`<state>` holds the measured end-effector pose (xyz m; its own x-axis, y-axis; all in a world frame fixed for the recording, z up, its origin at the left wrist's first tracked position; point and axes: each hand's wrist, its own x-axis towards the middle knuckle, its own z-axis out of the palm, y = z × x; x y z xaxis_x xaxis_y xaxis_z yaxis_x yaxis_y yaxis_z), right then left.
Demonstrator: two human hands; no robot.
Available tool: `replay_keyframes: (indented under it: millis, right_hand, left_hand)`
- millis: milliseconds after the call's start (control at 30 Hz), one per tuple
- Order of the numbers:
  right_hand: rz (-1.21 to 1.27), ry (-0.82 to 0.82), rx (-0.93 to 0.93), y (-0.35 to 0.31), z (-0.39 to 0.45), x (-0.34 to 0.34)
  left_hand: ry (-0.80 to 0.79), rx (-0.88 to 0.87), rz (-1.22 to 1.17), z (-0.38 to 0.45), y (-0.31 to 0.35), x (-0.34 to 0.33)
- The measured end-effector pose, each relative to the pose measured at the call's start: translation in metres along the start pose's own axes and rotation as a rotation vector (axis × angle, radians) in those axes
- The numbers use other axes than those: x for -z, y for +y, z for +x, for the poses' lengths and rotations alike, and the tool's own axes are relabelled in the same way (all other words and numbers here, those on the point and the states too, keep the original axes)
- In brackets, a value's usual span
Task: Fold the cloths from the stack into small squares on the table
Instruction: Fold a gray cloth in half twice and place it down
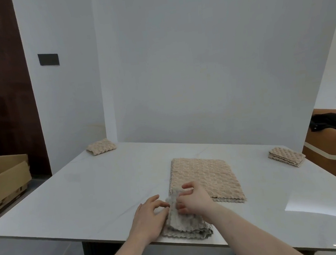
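A beige waffle-textured cloth lies flat in the middle of the white table, folded into a long rectangle. Its near end is lifted and turned back, showing a greyer underside at the table's front edge. My right hand pinches that raised edge from above. My left hand grips the cloth's left side right beside it. One small folded beige square sits at the far left corner. A low stack of beige cloths rests at the right edge.
A white wall panel stands right behind the table. An open cardboard box sits to the left, by a dark wooden door. At the right is an orange-brown sofa with a black garment on it.
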<state>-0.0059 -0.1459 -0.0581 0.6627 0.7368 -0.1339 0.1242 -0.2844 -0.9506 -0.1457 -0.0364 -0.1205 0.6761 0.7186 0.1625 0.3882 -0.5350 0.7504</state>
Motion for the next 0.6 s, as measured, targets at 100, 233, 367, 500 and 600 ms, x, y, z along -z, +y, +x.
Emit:
replay_keyframes:
  millis: [100, 233, 367, 500, 600]
  right_hand:
    - [-0.081, 0.031, 0.128, 0.006, -0.006, 0.003]
    - [-0.25, 0.199, 0.344, 0.02, -0.016, 0.023]
    - [-0.515, 0.221, 0.442, 0.048, -0.018, 0.046]
    - [-0.7, 0.125, 0.45, 0.074, -0.013, 0.05]
    - [-0.731, 0.101, 0.44, 0.091, -0.01, 0.047]
  left_hand:
    - [0.014, 0.011, -0.056, 0.003, -0.002, 0.0]
    - [0.022, 0.026, -0.051, 0.0, 0.003, 0.0]
    - [-0.002, 0.029, -0.077, 0.001, 0.001, 0.001]
    - [0.0, 0.069, -0.121, 0.003, -0.001, 0.0]
    - [0.027, 0.068, -0.09, 0.002, -0.001, -0.003]
